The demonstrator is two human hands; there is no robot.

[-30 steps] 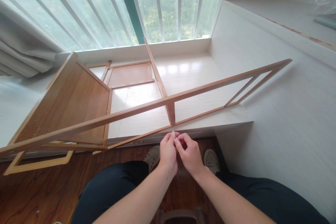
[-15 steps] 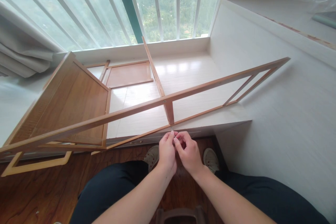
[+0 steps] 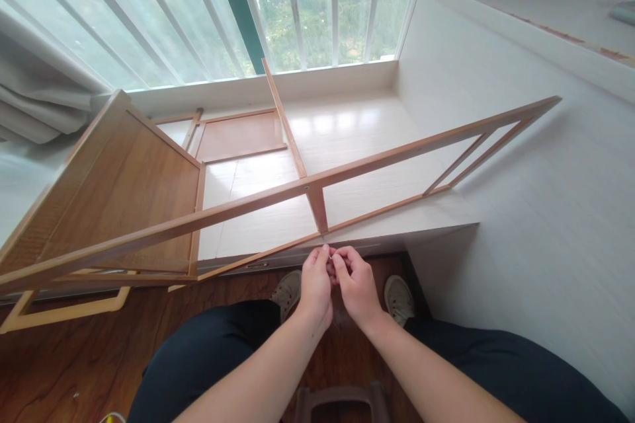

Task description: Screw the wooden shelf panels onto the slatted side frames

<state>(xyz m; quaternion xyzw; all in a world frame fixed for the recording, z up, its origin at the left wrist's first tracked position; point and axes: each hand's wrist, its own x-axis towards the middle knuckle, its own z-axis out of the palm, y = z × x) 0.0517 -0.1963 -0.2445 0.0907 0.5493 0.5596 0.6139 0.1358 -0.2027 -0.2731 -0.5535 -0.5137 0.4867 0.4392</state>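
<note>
My left hand (image 3: 316, 284) and my right hand (image 3: 358, 287) meet just below the middle of a wooden frame (image 3: 238, 206). Fingers of both hands are pinched close together around a thin metal rod (image 3: 324, 238), mostly hidden by the fingertips. Its visible end points at the lower rail, where a short wooden crosspiece (image 3: 317, 209) joins it. The frame stands on edge and slants up to the right. From its middle, a long thin wooden bar (image 3: 284, 117) runs back toward the window.
A wooden panel (image 3: 133, 192) leans at the left, with a pale wooden handle-shaped piece (image 3: 74, 312) below it. A smaller panel (image 3: 241, 136) lies on the white window ledge (image 3: 347, 125). At right rises a white wall (image 3: 536, 185); a stool (image 3: 342, 398) shows between my legs.
The view has shifted slightly, so the frame sits a little higher and farther left at its middle. My hands stay pinched at the same joint.
</note>
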